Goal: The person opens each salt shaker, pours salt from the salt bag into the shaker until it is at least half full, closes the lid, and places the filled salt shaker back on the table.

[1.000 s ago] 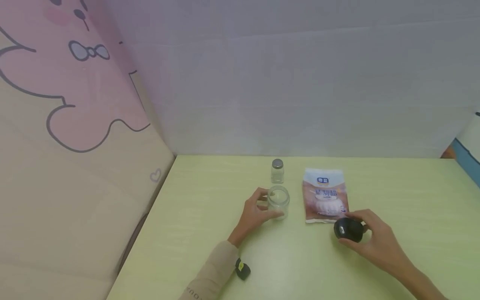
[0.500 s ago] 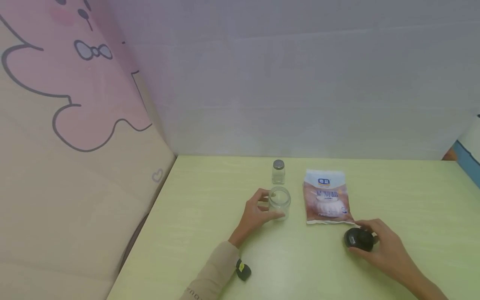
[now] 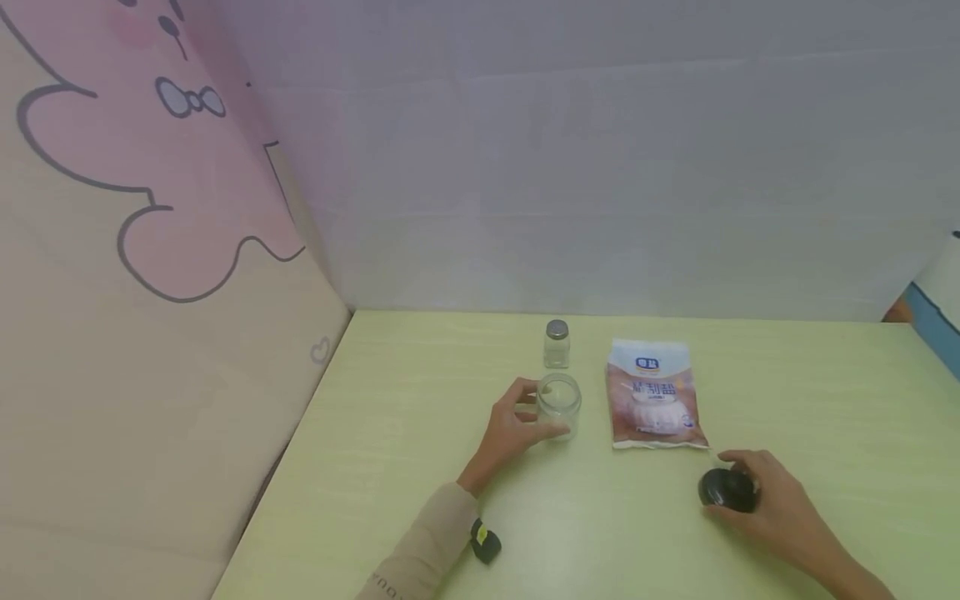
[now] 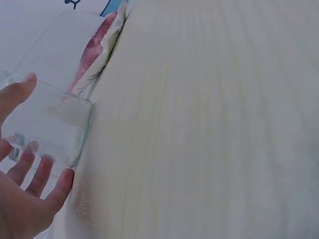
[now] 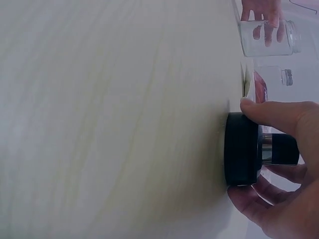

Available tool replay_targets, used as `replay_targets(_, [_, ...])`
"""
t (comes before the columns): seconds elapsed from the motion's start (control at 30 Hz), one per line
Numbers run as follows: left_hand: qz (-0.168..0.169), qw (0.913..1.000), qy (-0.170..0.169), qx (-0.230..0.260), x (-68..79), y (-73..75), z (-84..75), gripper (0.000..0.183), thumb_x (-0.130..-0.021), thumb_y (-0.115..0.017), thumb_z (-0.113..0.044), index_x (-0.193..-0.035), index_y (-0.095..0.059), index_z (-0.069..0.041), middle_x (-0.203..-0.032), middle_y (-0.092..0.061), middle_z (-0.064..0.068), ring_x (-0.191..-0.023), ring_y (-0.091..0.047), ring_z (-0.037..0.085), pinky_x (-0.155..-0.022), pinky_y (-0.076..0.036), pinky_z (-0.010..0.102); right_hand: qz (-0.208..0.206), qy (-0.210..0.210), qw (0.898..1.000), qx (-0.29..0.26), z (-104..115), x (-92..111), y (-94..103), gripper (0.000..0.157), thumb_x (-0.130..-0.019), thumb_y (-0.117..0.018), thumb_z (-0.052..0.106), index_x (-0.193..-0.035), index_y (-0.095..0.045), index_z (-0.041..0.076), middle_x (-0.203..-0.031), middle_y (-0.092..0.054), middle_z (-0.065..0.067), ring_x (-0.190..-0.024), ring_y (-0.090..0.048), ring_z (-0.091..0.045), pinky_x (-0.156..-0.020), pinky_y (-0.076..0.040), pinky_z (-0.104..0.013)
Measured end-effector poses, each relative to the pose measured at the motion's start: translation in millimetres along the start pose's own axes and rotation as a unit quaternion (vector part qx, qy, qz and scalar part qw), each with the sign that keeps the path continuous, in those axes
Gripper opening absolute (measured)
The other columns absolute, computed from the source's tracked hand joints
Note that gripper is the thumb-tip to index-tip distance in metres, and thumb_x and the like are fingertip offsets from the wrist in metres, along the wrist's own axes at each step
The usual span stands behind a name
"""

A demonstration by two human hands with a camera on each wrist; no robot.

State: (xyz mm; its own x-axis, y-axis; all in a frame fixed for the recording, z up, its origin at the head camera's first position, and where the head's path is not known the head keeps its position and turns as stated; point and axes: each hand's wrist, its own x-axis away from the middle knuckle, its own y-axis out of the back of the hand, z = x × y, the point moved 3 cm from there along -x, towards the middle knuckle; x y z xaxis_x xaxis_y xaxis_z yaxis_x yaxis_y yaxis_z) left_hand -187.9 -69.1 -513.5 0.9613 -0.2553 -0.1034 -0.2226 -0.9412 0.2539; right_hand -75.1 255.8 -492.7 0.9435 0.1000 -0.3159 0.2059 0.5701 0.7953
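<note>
My left hand (image 3: 508, 433) holds an open-topped glass jar (image 3: 558, 402) upright on the table, thumb on the near side and fingers round the far side. In the left wrist view the clear wall of the jar (image 4: 50, 122) shows the fingers through it. Farther right, my right hand (image 3: 783, 512) grips a round black lid (image 3: 724, 489) by its edge. The right wrist view shows the lid's knob (image 5: 281, 149) with a silver band, and the lid's flat underside down at the table surface. A salt packet (image 3: 652, 396) lies between the two hands, farther back.
A small glass shaker (image 3: 557, 346) with a grey metal cap stands behind the jar. Beside the left sleeve lies a small black object with a yellow-green mark (image 3: 486, 542). The pale yellow-green table (image 3: 825, 375) ends at a light curtain wall behind.
My right hand has moved the black lid right and toward me, away from the packet's corner, lowering it to the table. The left hand and jar have stayed in place.
</note>
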Motion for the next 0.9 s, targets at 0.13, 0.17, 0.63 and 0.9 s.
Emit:
replay_targets(0.13, [-0.003,1.0000,-0.005,-0.005,0.2,-1.0,-1.1,0.057,-0.068,-0.085,-0.031,-0.116,-0.056,-0.030,-0.110,-0.060,-0.009,-0.095,-0.061,0.015,-0.078,-0.054,0.031,0.010,-0.004,1.000,0.000,0.3,1.3,0.3,0.068,-0.049,-0.093,0.026,-0.105,-0.061,0.004,-0.088,-0.056,-0.003,-0.078,-0.051,-0.010,-0.063,-0.047,-0.025])
replay_targets(0.17, [-0.004,0.9999,-0.007,-0.007,0.2,-1.1,-1.2,0.057,-0.068,-0.085,-0.031,-0.116,-0.055,-0.029,-0.110,-0.060,-0.010,-0.097,-0.060,0.014,-0.079,-0.054,0.031,0.015,-0.006,1.000,0.000,0.6,1.4,0.6,0.068,-0.050,-0.093,0.026,-0.105,-0.061,0.003,-0.088,-0.056,-0.003,-0.079,-0.052,-0.013,-0.063,-0.047,-0.026])
replay_targets(0.63, [-0.005,0.9987,-0.007,-0.049,2.8,-1.8,-4.4,0.068,-0.070,-0.084,-0.034,-0.127,-0.048,-0.023,-0.114,-0.057,-0.005,-0.105,-0.054,0.015,-0.086,-0.052,0.033,0.072,-0.030,0.997,-0.006,9.5,-7.6,16.6,0.079,-0.067,-0.085,0.036,-0.124,-0.048,-0.005,-0.113,-0.050,-0.028,-0.100,-0.045,-0.045,-0.075,-0.041,-0.060])
replay_targets(0.9, [0.042,0.9987,-0.022,-0.021,6.9,7.8,-27.5,0.059,-0.081,-0.072,-0.015,-0.132,-0.043,-0.013,-0.128,-0.051,0.005,-0.117,-0.050,0.025,-0.094,-0.048,0.043,0.035,-0.024,0.998,-0.037,24.9,-36.0,41.2,0.070,-0.070,-0.085,0.024,-0.124,-0.050,-0.004,-0.113,-0.052,-0.023,-0.098,-0.050,-0.038,-0.067,-0.053,-0.035])
